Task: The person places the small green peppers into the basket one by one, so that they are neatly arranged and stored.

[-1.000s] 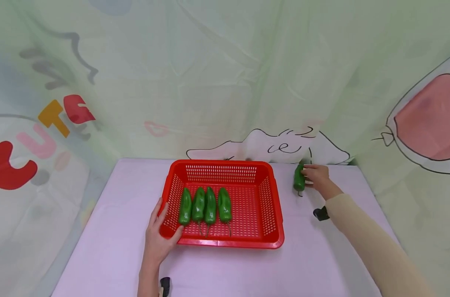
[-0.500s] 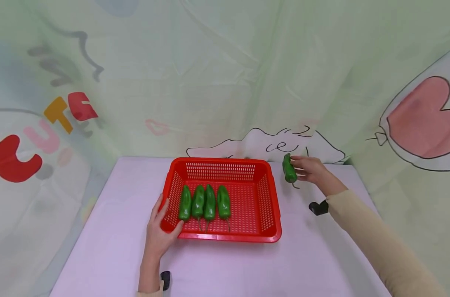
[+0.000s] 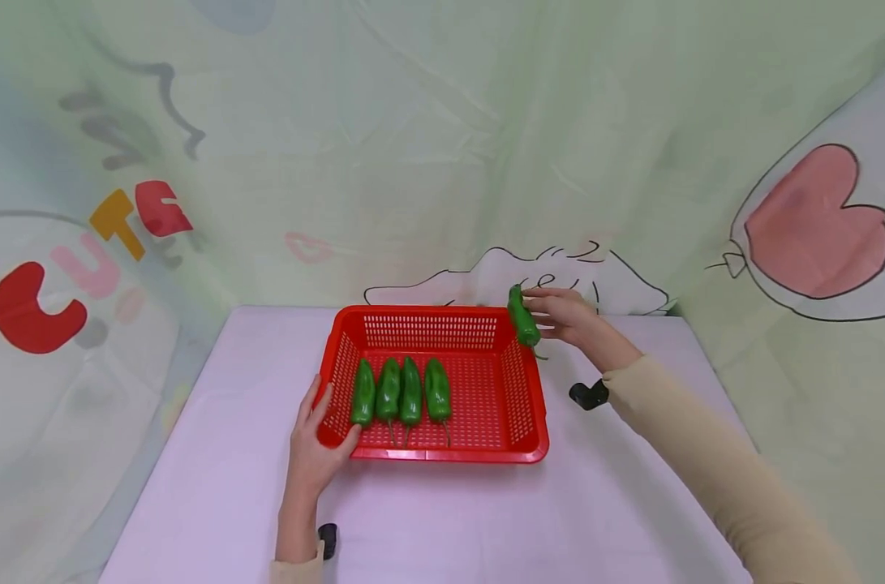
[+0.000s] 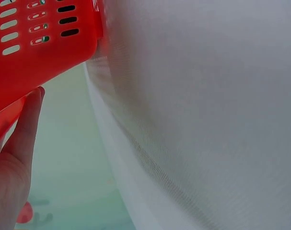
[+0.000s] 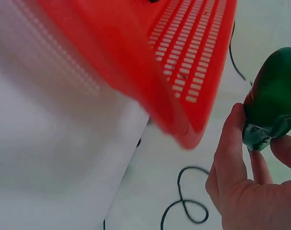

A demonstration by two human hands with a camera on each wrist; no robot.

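Note:
A long green pepper (image 3: 523,317) with a thin stem is pinched by my right hand (image 3: 563,315), over the back right corner of the red plastic basket (image 3: 442,455). The right wrist view shows the glossy pepper (image 5: 272,98) between the thumb and fingers of that hand (image 5: 260,191), beside the basket's rim. Several more green peppers (image 3: 388,392) lie side by side in the basket's left half, stems toward me. My left hand (image 3: 318,446) holds the basket's front left corner, thumb on the front rim. In the left wrist view a digit touches the basket wall (image 4: 44,52) from outside.
The basket stands on a table with a pale cloth (image 3: 442,527). Behind and at both sides hangs a printed curtain (image 3: 413,162) with letters and a heart balloon. A dark wrist device (image 3: 588,395) sits near the right cuff.
My right hand has lifted the pepper off the table right of the basket and carried it left to the basket's back right corner. The left hand stays at the front left corner.

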